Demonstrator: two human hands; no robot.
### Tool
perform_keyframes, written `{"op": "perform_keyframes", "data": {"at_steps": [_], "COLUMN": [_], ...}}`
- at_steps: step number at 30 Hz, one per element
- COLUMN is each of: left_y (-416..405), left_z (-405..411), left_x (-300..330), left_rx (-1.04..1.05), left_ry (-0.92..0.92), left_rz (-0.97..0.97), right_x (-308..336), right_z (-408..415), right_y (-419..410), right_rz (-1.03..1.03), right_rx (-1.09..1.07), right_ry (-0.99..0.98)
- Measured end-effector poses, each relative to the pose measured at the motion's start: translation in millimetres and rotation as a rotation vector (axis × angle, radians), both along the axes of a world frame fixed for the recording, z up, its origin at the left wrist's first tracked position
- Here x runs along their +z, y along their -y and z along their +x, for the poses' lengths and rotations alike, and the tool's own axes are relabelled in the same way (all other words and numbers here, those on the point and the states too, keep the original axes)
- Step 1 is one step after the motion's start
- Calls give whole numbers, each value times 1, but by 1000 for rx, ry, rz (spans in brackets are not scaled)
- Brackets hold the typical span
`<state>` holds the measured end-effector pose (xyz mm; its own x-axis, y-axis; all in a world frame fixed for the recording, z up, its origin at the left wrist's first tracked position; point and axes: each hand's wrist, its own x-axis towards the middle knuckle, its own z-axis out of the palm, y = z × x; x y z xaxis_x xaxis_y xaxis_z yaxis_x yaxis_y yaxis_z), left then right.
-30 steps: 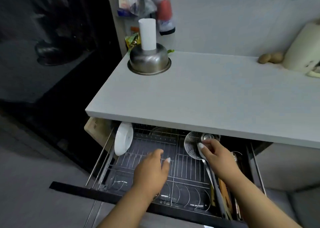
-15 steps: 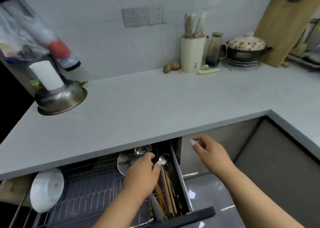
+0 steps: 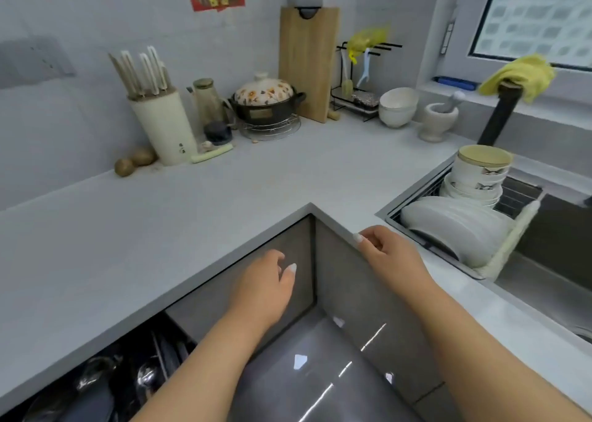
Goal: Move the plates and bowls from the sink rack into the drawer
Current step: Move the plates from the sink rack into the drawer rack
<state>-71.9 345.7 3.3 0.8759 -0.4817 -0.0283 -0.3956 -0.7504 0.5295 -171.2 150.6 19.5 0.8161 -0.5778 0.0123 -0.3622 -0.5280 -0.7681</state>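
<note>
White plates [image 3: 455,221] lean in a stack in the sink rack [image 3: 395,210] at the right, with stacked patterned bowls [image 3: 477,178] behind them. The open drawer [image 3: 128,380] shows at the bottom left, dark, with ladles and utensils in it. My left hand [image 3: 266,290] hangs with loosely curled fingers in front of the grey cabinet door, holding nothing. My right hand [image 3: 390,255] hovers at the counter's inner corner edge, a little left of the plates, fingers loosely bent and empty.
On the grey L-shaped counter [image 3: 224,191] stand a knife block [image 3: 163,126], a lidded floral pot [image 3: 266,101], a wooden cutting board [image 3: 307,62], white bowls [image 3: 397,107] and a mortar [image 3: 439,120]. A black tap with a yellow cloth [image 3: 519,75] rises behind the sink.
The view has swung right from the drawer to the sink corner. Both hands have left the drawer and moved right, the right hand nearing the plates in the rack.
</note>
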Motion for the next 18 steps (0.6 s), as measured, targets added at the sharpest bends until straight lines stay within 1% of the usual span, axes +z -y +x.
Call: {"op": "perform_keyframes", "data": {"at_steps": [6, 9, 12, 14, 18], "left_y": [88, 126, 161, 183, 227], "left_z": [-4, -7, -6, -2, 12], "left_x": [0, -1, -5, -9, -17], "left_rx": [-245, -382, -514, -597, -741], "left_ry": [13, 22, 33, 46, 78], "left_rz": [8, -26, -65, -52, 32], "right_x": [-6, -6, -5, -5, -6], "right_z": [-43, -60, -70, -72, -66], "right_y": [65, 93, 120, 138, 175], "right_rz": [46, 13, 11, -7, -26], "right_rx": [-242, -347, -450, -513, -604], "right_ry": [-7, -37, -22, -16, -33]}}
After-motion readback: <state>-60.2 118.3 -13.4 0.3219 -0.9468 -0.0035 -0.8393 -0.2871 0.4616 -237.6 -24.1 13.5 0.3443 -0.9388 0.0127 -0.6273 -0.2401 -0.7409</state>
